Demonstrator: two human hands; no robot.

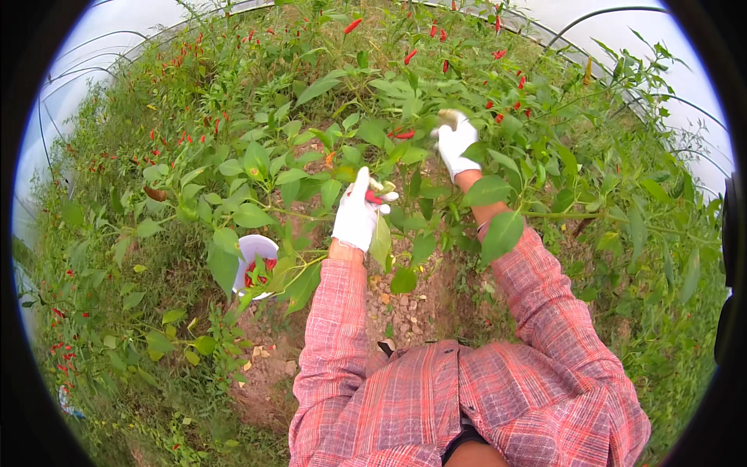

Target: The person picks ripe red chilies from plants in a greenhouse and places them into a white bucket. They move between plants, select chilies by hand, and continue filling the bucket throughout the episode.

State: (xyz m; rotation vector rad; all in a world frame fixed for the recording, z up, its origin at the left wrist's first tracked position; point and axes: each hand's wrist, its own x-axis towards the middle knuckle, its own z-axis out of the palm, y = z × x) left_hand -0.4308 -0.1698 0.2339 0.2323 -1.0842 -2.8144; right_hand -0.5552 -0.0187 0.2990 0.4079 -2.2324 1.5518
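Note:
My left hand (357,216), in a white glove, is closed around red chili peppers (373,197) that show between its fingers. How many it holds is hidden. My right hand (457,143), also gloved in white, reaches up among the chili plant leaves. Its fingers are curled and blurred by motion, so whether anything is between them does not show. Just left of it, a red chili pepper (404,135) hangs among the leaves. Below and left of my left hand, a white bucket (250,248) holds several picked red chilies (259,272), partly covered by foliage.
Leafy chili branches (254,216) spread across both forearms' surroundings. More red chilies (352,25) hang farther off. Stony bare soil (408,315) lies below my hands. Curved hoops (607,10) carry the pale film cover of a greenhouse tunnel. Weeds (192,403) grow at lower left.

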